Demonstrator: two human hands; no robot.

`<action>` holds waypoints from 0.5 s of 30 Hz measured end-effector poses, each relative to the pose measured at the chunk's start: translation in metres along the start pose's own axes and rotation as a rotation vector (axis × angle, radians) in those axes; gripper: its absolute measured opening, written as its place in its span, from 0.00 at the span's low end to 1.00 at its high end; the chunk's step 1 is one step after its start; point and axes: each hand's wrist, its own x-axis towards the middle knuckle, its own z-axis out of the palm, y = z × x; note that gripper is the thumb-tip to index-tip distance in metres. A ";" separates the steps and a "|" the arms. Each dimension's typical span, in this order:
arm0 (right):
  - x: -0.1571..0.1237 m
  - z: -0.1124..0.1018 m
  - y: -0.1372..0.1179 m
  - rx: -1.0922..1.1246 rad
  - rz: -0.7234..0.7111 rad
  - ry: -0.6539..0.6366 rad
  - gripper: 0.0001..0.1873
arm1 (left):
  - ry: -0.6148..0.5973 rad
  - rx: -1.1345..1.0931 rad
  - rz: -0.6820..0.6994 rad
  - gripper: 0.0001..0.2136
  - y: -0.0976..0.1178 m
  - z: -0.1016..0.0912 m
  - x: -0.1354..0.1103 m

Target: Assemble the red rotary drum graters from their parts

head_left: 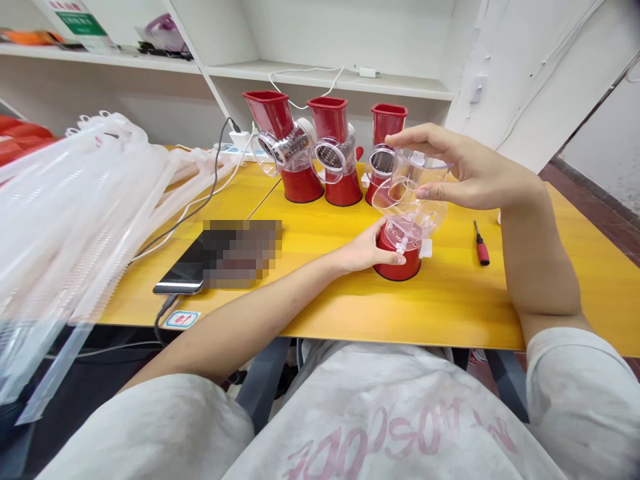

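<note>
A red round base [399, 267] stands on the yellow table, with a clear plastic grater body [411, 200] on top of it. My left hand [367, 250] is wrapped round the left side of the base, thumb across its front. Higher up, my right hand [457, 167] grips the clear upper chute, fingers over its top rim and thumb on its near side. White tabs show low on the clear body. Behind stand three assembled rotary graters [343, 190] with red chutes, metal drums and red bases.
A red-handled screwdriver [481, 250] lies to the right on the table [320, 313]. At left are a tablet [185, 267] with a cable plugged in and a heap of clear plastic bags [100, 200]. White shelves [325, 73] rise at the back.
</note>
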 end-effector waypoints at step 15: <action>0.013 0.012 -0.019 -0.238 0.111 -0.001 0.32 | 0.009 -0.013 -0.014 0.55 -0.004 0.000 0.003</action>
